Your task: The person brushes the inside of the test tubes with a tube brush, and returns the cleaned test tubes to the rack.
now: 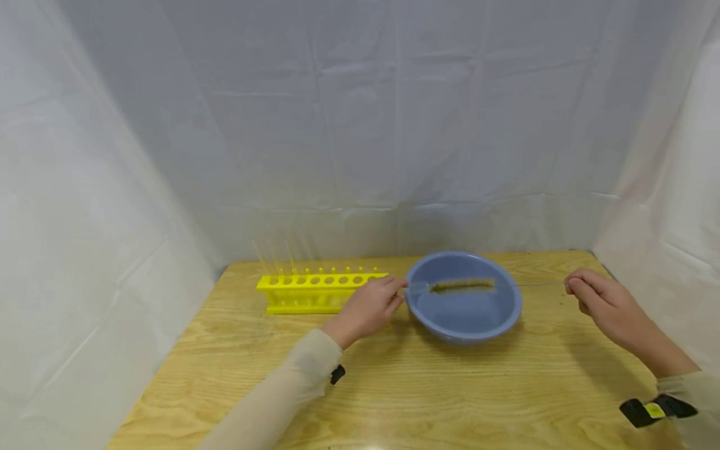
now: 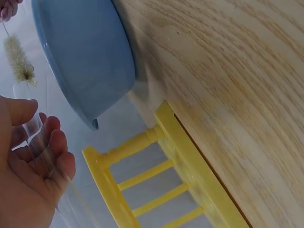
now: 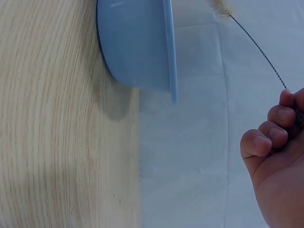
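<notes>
My left hand (image 1: 368,309) holds a clear glass test tube (image 2: 33,127) between thumb and curled fingers, its mouth pointing right over the blue basin (image 1: 464,328). A test tube brush (image 1: 464,285) with tan bristles lies level above the basin, in line with the tube. In the left wrist view the bristle tip is right at the tube's mouth. My right hand (image 1: 607,306), out past the basin's right side, grips the end of the brush's thin twisted wire handle (image 3: 260,49). The handle's very end is hidden in the fingers.
A yellow test tube rack (image 1: 315,284) stands left of the basin, with several clear tubes (image 1: 290,253) upright at its left end. Both sit toward the back of the wooden table (image 1: 405,394). White sheeting (image 1: 360,125) hangs behind and at both sides.
</notes>
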